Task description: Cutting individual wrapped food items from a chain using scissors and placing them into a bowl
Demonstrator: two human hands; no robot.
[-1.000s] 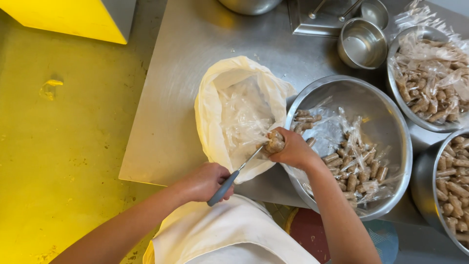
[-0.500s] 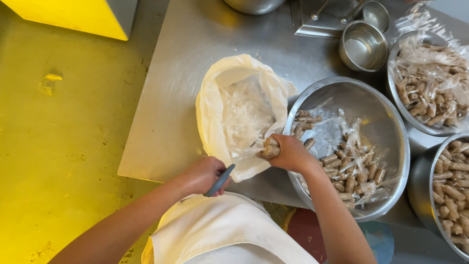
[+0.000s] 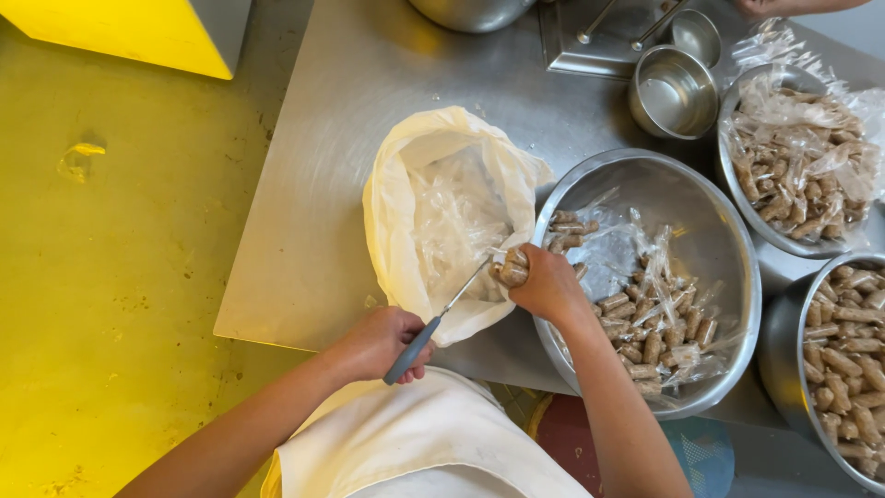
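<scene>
My left hand (image 3: 380, 341) grips the grey handle of a small knife (image 3: 431, 325), its thin blade reaching up-right to a plastic-wrapped pack of brown rolls (image 3: 512, 267). My right hand (image 3: 546, 286) holds that pack over the edge of a white bag (image 3: 396, 212) filled with crumpled clear plastic. Just right of my right hand sits a large steel bowl (image 3: 710, 212) with more wrapped packs of brown rolls (image 3: 659, 323) in it.
A steel table (image 3: 332, 166) carries the bag and bowls. At right are a bowl of wrapped packs (image 3: 797, 161), a bowl of bare rolls (image 3: 853, 332), a small steel cup (image 3: 671, 92) and a tray (image 3: 590, 37). Another person's hand (image 3: 784, 7) shows top right. Yellow floor lies left.
Half a second ago the knife was drawn back toward my left hand, blade off the pack; now the blade points at the pack again, as it did a second ago.
</scene>
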